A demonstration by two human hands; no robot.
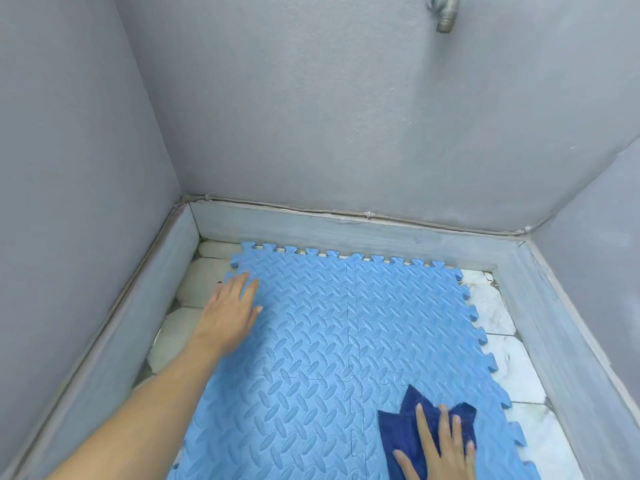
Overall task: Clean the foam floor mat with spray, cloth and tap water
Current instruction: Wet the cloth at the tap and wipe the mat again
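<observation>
Foam mat (329, 341), light blue with bumpy lines and puzzle-tooth edges, lies flat on the tiled floor (519, 368) of a small washing corner. It is made of pieces locked together, and it fills most of the floor between the low grey curbs.

Near its bottom right part sits a dark blue cloth (412, 431). The right hand (440, 448) presses flat on top of the cloth with fingers spread and straight, so its grip is wide, pushing down and not pinching. The left hand (232, 306) rests flat on the far left side of the mat, near the edge, fingers straight too. Its grip is also wide and holds nothing. It looks like it keeps the mat from sliding.

Up on the grey wall (311, 116) is a metal tap (445, 13). No water runs from it. No spray bottle is in view.

My guess is that the wiping step is going on now. I cannot tell if the mat is wet or has been sprayed. Rinsing with tap water seems left to do.
</observation>
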